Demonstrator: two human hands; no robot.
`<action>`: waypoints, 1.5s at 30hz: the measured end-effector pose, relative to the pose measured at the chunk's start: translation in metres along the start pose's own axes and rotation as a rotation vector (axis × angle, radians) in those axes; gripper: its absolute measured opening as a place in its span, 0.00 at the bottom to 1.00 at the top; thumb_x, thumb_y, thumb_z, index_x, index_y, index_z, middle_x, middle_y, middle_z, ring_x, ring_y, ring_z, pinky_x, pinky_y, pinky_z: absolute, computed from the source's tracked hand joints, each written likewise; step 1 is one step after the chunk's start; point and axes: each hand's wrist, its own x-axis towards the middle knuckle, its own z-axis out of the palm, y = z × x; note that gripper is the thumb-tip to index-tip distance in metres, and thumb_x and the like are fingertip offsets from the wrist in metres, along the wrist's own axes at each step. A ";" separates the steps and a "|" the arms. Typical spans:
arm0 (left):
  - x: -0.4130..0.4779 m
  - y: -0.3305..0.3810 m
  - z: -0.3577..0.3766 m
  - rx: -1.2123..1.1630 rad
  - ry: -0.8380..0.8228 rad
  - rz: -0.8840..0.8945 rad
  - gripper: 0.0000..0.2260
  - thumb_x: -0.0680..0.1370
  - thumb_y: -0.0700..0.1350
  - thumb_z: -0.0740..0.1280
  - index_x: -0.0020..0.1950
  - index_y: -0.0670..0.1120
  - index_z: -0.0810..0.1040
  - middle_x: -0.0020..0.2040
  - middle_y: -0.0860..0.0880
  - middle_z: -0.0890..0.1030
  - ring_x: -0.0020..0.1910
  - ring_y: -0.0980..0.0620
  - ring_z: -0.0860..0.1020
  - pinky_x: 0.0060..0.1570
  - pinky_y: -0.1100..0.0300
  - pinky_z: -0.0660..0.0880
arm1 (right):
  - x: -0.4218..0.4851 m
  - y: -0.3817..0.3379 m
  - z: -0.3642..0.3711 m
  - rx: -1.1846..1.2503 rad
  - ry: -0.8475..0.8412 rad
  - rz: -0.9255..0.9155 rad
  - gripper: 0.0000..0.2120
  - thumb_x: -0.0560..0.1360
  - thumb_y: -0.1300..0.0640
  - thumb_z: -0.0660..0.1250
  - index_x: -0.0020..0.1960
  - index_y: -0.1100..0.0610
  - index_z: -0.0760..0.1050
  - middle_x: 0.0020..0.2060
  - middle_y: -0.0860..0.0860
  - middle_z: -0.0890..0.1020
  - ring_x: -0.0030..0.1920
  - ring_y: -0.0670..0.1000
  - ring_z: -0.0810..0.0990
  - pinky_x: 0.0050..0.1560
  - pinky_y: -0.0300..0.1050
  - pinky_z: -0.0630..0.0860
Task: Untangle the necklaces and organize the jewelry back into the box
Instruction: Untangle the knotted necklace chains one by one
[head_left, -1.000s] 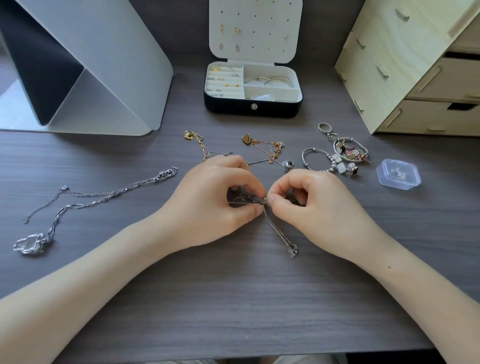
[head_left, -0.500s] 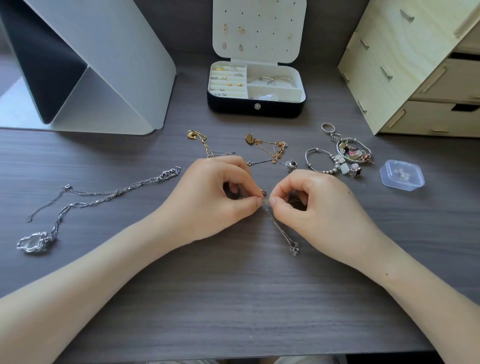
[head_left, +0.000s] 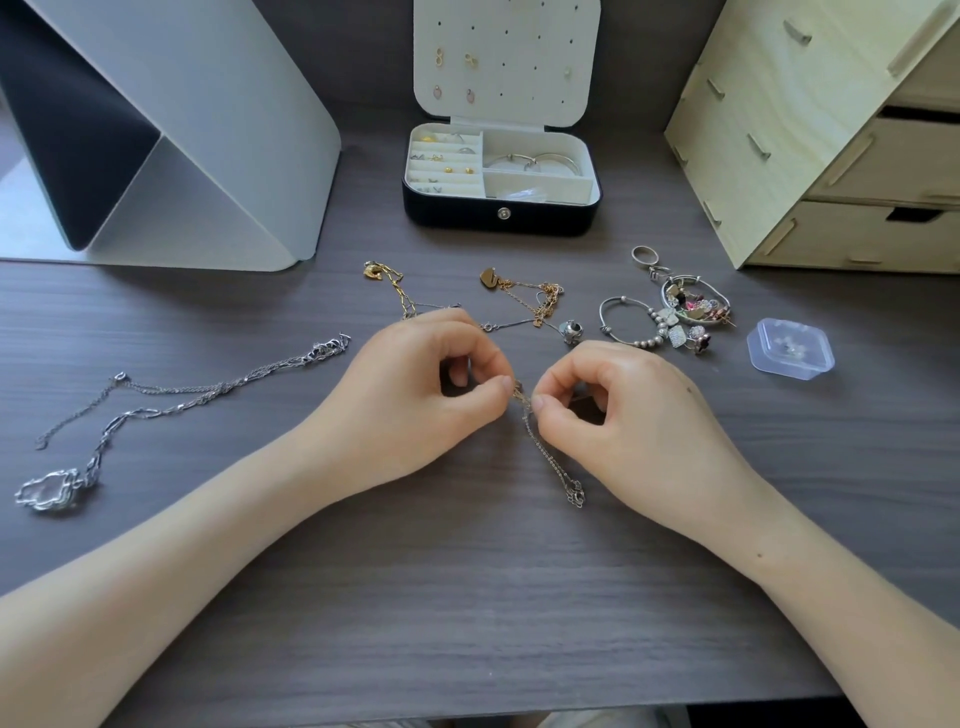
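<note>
The left hand (head_left: 415, 395) and the right hand (head_left: 628, 410) met at the middle of the dark grey wood-grain desk (head_left: 467, 597), each with thumb and forefinger pinched on the same thin silver chain necklace (head_left: 550, 457). The other fingers were curled into the palms. The free end of the chain trailed toward the near edge and ended in a small clasp. Whether a real knot sat between the fingertips could not be made out; the spot was too fine to read.

Judged from how things lay, the task was in its early half. The black jewellery box with a cream lining (head_left: 501, 208) stood open at the far side, already holding small earrings in its left slots and silver bangles in a right compartment. Most pieces were still out on the desk. A chunky silver link necklace with a large pendant (head_left: 52, 488) sprawled at the left. A gold chain with a small charm (head_left: 387, 283) and a rose-gold chain with a heart tag (head_left: 524, 296) lay just beyond the hands. To the right sat a cluster of charm bracelets and rings (head_left: 675, 317), and further right a small clear plastic case (head_left: 789, 351).
</note>
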 end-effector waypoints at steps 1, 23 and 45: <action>0.000 0.000 0.000 0.004 -0.010 0.000 0.04 0.69 0.49 0.66 0.35 0.53 0.77 0.37 0.55 0.77 0.37 0.53 0.74 0.43 0.59 0.72 | 0.000 0.000 -0.001 0.012 -0.003 0.008 0.04 0.69 0.52 0.66 0.36 0.47 0.75 0.31 0.40 0.74 0.37 0.35 0.71 0.38 0.26 0.63; 0.002 -0.009 0.000 0.002 -0.107 0.062 0.09 0.71 0.59 0.59 0.39 0.57 0.75 0.40 0.58 0.75 0.39 0.56 0.73 0.43 0.54 0.71 | 0.001 0.003 0.006 -0.035 0.097 -0.104 0.07 0.67 0.48 0.65 0.40 0.47 0.81 0.30 0.36 0.70 0.37 0.37 0.68 0.43 0.27 0.63; 0.001 -0.006 0.001 0.037 -0.107 0.092 0.04 0.69 0.56 0.67 0.38 0.62 0.73 0.41 0.56 0.76 0.40 0.58 0.72 0.42 0.63 0.70 | 0.004 0.008 0.001 0.174 0.001 -0.110 0.04 0.68 0.50 0.66 0.38 0.45 0.79 0.30 0.40 0.75 0.34 0.43 0.71 0.35 0.33 0.63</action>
